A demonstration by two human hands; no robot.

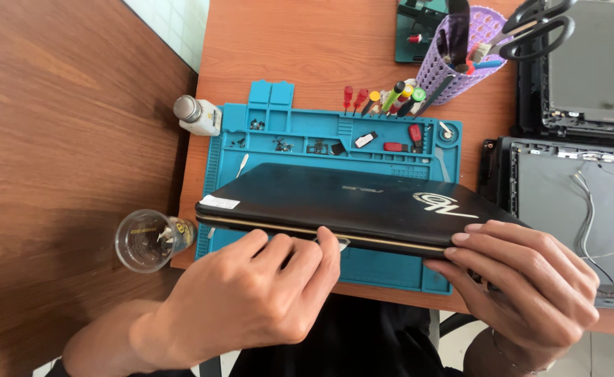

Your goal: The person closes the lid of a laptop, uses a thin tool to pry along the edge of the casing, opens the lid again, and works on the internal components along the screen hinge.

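A closed black laptop lies on a blue work mat, its near edge gripped by the right hand with curled fingers while the left hand pinches a thin tool into the seam, which could slip and gouge the casing

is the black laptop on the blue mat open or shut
Shut: the black laptop lies closed over the blue mat, only a thin seam along its front edge, where the left hand and right hand grip it.
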